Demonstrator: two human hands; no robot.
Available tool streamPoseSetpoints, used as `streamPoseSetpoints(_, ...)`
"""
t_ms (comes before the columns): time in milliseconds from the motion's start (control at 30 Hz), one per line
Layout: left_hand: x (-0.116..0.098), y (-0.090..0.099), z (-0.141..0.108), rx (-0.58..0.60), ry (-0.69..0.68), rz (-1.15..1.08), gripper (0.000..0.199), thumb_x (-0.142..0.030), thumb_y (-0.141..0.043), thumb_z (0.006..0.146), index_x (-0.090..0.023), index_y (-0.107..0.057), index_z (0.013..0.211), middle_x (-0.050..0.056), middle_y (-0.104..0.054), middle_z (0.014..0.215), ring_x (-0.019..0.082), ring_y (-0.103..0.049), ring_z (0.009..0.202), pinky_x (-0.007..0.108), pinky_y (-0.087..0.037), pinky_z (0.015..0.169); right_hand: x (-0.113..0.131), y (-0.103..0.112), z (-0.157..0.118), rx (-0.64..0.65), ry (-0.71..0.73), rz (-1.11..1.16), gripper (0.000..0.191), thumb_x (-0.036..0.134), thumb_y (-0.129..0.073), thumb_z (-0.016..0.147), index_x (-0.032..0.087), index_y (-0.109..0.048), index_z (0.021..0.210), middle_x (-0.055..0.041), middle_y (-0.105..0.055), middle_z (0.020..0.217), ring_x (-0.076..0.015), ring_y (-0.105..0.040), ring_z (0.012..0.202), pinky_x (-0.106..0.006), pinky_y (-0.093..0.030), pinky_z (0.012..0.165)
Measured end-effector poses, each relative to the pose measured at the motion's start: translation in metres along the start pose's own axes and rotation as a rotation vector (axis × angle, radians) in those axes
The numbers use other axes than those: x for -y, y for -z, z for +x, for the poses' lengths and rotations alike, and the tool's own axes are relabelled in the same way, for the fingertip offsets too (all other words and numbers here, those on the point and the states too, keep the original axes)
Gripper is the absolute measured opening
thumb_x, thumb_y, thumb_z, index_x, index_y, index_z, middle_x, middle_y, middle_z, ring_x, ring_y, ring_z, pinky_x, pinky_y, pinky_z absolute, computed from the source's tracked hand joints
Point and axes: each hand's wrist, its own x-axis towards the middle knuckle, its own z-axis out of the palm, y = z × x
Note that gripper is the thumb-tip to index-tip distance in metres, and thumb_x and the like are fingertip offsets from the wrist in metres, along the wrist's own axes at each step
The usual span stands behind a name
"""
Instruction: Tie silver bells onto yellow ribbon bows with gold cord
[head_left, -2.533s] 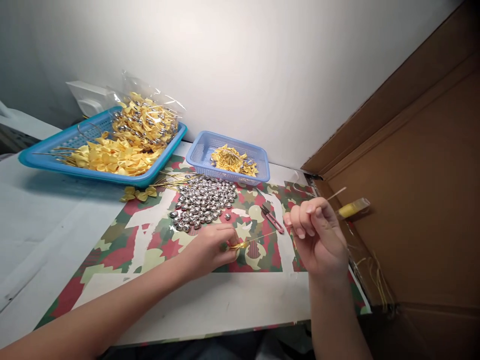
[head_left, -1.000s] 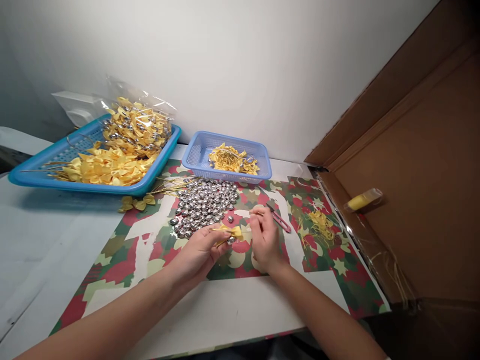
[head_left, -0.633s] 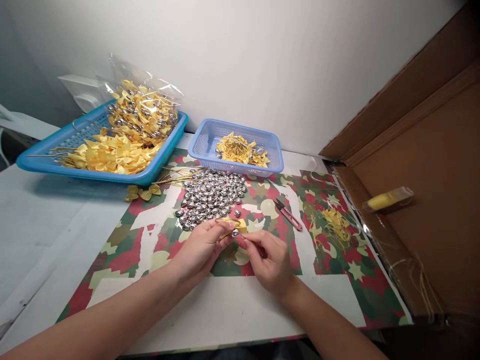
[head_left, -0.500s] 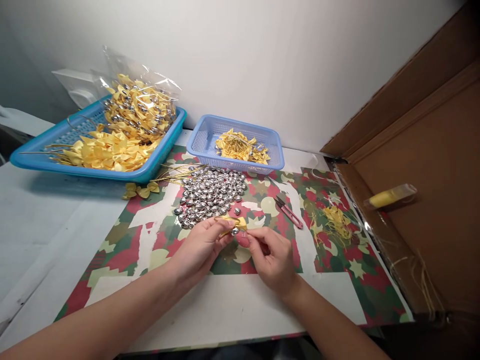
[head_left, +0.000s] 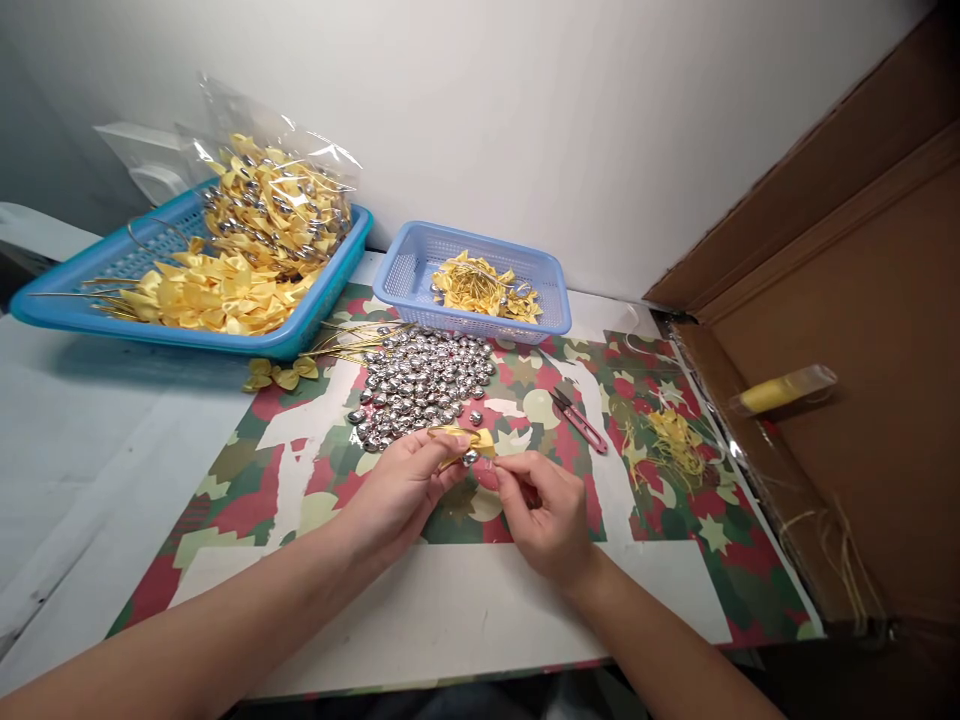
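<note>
Between thumb and fingers my left hand [head_left: 405,485] holds a yellow ribbon bow [head_left: 484,438] with a loop of thin gold cord. A single silver bell [head_left: 471,457] sits just below the bow, by the left fingertips. Close on its right, my right hand [head_left: 546,510] is closed in a pinch, its thumb and forefinger on what looks like a thin end of the cord, mostly hidden by the fingers. A heap of silver bells [head_left: 424,380] lies just beyond my left hand, on the patterned sheet [head_left: 525,400].
A large blue basket [head_left: 285,345] at left holds yellow bows and a clear bag [head_left: 277,200] of belled bows. Behind the heap, a smaller blue basket [head_left: 559,270] contains more bows. Thread snips [head_left: 581,422] and yellow thread scraps [head_left: 675,440] lie right, beside a cardboard wall [head_left: 825,260].
Both hands stay almost in place, still holding the bow and pinching beside the bell. The view has shifted slightly; nothing was let go.
</note>
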Motion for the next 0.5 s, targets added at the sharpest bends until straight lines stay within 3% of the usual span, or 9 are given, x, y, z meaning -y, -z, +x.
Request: streamPoseSetpoints(500, -0.0026, -0.0022, -0.0023, 0.05, 0.012, 0.006, 0.015, -0.02, -0.081, 0.053, -0.017, -0.068, 0.059, -0.002, -0.067, 0.069, 0.01, -0.06, 0.071, 0.017, -0.052, 0.067, -0.0006, -0.0001, -0.0001, -0.014, 0.01, -0.002, 0.013, 0.01, -0.053, 0.088, 0.018, -0.061, 0.085, -0.0015, -0.069, 0.072, -0.0114, -0.062, 0.059, -0.023, -0.048, 0.054)
